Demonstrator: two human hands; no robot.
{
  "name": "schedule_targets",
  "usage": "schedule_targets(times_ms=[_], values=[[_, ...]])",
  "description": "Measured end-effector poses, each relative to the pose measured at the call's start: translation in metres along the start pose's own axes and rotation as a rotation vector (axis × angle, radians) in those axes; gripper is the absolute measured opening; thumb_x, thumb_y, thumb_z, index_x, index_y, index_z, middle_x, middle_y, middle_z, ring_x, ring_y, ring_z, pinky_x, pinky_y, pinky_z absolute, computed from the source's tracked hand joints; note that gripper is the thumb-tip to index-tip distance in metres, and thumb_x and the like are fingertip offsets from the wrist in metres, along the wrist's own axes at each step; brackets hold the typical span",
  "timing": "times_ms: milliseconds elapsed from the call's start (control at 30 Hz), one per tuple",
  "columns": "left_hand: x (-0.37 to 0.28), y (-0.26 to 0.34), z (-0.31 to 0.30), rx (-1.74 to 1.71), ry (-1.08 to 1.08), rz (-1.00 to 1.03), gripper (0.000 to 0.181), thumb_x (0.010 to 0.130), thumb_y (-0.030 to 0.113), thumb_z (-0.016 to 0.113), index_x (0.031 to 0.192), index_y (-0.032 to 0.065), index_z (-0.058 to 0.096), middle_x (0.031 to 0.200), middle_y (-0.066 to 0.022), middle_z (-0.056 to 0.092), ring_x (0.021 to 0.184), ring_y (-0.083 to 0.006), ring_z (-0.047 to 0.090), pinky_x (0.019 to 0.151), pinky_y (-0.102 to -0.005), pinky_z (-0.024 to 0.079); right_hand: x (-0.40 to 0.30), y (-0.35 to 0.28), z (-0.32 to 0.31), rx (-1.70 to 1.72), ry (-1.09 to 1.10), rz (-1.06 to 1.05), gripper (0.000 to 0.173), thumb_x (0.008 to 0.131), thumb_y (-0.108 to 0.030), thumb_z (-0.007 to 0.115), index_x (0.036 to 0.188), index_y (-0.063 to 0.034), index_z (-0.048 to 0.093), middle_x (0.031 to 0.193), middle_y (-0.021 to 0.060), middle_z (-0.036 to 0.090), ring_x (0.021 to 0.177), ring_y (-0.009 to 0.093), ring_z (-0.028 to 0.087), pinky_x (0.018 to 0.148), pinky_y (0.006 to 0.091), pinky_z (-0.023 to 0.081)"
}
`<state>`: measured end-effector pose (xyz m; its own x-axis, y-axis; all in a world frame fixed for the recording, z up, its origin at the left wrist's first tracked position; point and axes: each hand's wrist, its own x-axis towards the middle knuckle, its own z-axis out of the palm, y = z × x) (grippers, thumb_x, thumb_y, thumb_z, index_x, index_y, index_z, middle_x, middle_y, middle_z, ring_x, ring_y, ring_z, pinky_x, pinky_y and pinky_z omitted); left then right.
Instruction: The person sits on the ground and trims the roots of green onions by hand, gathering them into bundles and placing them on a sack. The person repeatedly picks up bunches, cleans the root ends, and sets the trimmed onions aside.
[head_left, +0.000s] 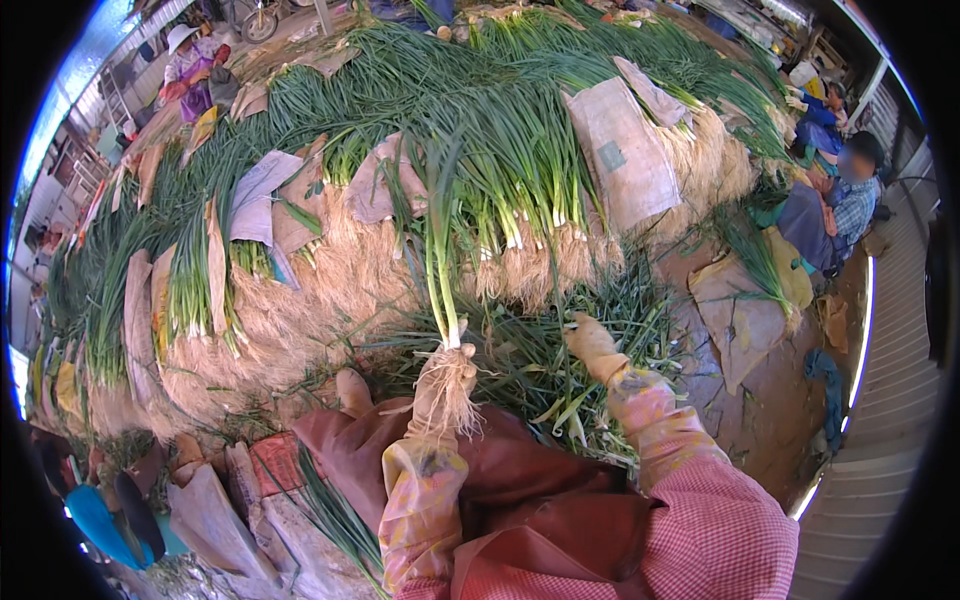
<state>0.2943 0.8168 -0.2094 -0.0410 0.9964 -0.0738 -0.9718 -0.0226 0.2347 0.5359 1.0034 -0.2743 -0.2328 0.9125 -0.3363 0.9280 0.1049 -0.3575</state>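
Note:
My gloved left hand (444, 375) is shut on a green onion stalk (442, 289) near its root end. The stalk stands nearly upright, its white base and stringy roots (459, 390) hanging over my fingers. To the right, my gloved right hand (594, 345) is held over a heap of loose leaf trimmings (555, 367). Its fingers look curled, and a long thin leaf runs close by; whether they grip it is unclear. Beyond both hands lies a row of green onions (517, 165), roots towards me. A dark red apron (540, 480) covers my lap.
Woven sacks (626, 154) lie over parts of the onion pile, and more sacks (217, 517) are at lower left. One person (840, 199) sits at right with onions on a sack (739, 300) nearby. Another person (193, 71) works at far left. Corrugated metal (877, 360) borders the right side.

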Motion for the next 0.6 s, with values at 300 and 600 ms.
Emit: schedule_targets(times_ms=[300,600], values=[[0.000,0.000,0.003,0.166,0.085,0.035,0.049,0.083,0.009,0.062,0.128,-0.0027,0.046,0.078,-0.0045,0.051,0.053,-0.0094,0.045,0.045,-0.0214,0.038,0.111,-0.106,0.020,0.071,0.050,-0.466,0.035,0.090,-0.024,0.060,0.122,-0.0094,0.057,0.103,0.0153,0.068,0.092,0.029,0.067,0.082,0.0360,0.053],[0.013,-0.004,-0.001,0.075,0.022,-0.035,0.024,0.095,0.029,0.054,0.089,0.0063,0.053,0.064,-0.0033,0.046,0.046,-0.0124,0.041,0.041,-0.0248,0.032,0.115,-0.159,0.020,1.042,-0.372,0.065,0.027,0.095,-0.028,0.056,0.101,-0.0031,0.066,0.072,0.0051,0.064,0.045,0.012,0.051,0.043,0.0241,0.044]])
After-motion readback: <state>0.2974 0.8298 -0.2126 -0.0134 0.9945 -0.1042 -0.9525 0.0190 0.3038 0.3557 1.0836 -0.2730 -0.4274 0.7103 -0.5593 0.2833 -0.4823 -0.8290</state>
